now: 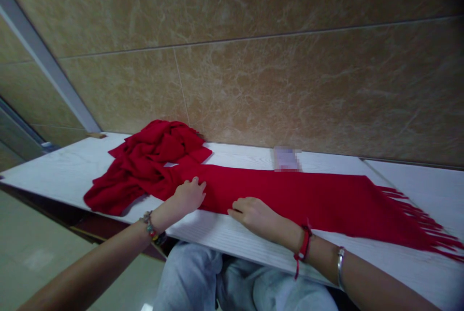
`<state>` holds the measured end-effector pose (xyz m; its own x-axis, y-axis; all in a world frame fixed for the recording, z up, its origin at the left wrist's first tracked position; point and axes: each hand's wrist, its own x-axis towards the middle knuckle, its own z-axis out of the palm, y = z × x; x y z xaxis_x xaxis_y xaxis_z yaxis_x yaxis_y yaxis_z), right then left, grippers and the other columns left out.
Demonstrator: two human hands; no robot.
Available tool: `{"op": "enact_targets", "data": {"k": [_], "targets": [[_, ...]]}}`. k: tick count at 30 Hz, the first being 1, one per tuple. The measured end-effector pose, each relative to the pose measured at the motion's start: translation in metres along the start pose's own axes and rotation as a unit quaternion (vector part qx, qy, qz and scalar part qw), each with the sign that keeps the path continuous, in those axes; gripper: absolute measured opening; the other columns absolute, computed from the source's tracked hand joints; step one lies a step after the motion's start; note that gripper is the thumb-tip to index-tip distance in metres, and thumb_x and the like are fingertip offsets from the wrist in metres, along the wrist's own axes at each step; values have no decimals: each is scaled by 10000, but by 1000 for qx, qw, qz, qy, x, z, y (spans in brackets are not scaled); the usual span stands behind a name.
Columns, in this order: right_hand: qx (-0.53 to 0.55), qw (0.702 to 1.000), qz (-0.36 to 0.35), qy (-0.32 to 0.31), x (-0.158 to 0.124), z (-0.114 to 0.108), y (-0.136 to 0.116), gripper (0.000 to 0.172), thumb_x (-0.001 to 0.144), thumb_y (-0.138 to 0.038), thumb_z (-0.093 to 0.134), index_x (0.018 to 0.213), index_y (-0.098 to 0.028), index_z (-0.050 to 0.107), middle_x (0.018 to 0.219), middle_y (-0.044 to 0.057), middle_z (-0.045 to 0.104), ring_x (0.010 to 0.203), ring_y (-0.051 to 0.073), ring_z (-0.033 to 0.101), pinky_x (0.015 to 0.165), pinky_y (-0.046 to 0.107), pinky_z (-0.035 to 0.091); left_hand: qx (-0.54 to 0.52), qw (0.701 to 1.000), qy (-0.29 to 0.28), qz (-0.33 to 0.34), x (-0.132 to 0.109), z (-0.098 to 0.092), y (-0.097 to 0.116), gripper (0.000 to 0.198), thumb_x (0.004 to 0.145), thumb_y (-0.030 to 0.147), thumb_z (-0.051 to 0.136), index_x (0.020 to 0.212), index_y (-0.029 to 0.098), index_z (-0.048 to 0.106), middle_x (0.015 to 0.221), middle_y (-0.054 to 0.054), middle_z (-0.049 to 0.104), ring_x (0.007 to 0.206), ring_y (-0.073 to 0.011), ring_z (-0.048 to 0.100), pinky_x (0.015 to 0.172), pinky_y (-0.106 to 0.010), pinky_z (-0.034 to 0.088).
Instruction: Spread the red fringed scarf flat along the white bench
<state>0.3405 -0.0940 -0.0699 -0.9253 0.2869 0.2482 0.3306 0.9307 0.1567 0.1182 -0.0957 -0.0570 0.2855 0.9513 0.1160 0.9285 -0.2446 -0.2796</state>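
A red scarf (290,192) lies across the white table, its right part spread flat and ending in a fringe (416,212). Toward the left, the cloth is bunched into a loose heap (159,146). My left hand (190,195) rests on the scarf where the flat part meets the heap, palm down with its fingers apart. At the near edge of the flat part, my right hand (255,214) has its fingers curled together on the cloth. The undersides of both hands are hidden.
The white tabletop (50,170) runs along a brown tiled wall (275,93). A small pale, pixelated item (286,158) lies behind the scarf. A brown piece (96,135) sits at the far left corner. My legs (239,282) are under the near edge.
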Motion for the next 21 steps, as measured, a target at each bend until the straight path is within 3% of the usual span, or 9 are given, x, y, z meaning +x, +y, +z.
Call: {"op": "enact_targets", "data": {"k": [4, 7, 11, 14, 21], "targets": [[12, 999, 32, 6, 0, 4, 2, 133, 848, -124, 463, 898, -149, 584, 821, 47, 592, 753, 149, 522, 655, 272, 392, -44, 992, 21, 117, -11, -7, 11, 322, 807, 283, 502, 1101, 157, 537, 1070, -149, 527, 938, -247, 541, 753, -352, 470], [21, 997, 66, 14, 1, 5, 4, 133, 847, -135, 461, 878, -152, 589, 820, 49, 595, 748, 148, 522, 658, 265, 388, -69, 981, 6, 182, -18, -11, -1, 377, 781, 308, 536, 1143, 208, 505, 1069, -99, 534, 918, -208, 549, 740, -296, 472], [29, 992, 115, 40, 2, 3, 7, 163, 839, -117, 445, 836, -153, 604, 793, 53, 595, 737, 153, 525, 672, 267, 394, 6, 987, -1, 161, -20, -8, -38, 311, 734, 82, 515, 1025, 179, 570, 945, -80, 590, 849, -181, 577, 735, -275, 458], [37, 986, 148, 66, 2, 4, 10, 172, 816, -106, 455, 864, -149, 614, 820, 65, 601, 762, 166, 532, 705, 280, 407, 51, 990, 15, 128, -23, -2, -59, 223, 738, 69, 501, 918, 161, 596, 873, -75, 604, 796, -183, 587, 714, -286, 456], [96, 986, 126, 46, 8, 14, 2, 187, 800, -153, 501, 953, -174, 607, 895, 51, 607, 847, 168, 532, 785, 291, 419, 32, 980, 96, 170, -34, 11, -57, 181, 812, 112, 459, 924, 182, 583, 883, -58, 585, 833, -166, 559, 744, -278, 437]]}}
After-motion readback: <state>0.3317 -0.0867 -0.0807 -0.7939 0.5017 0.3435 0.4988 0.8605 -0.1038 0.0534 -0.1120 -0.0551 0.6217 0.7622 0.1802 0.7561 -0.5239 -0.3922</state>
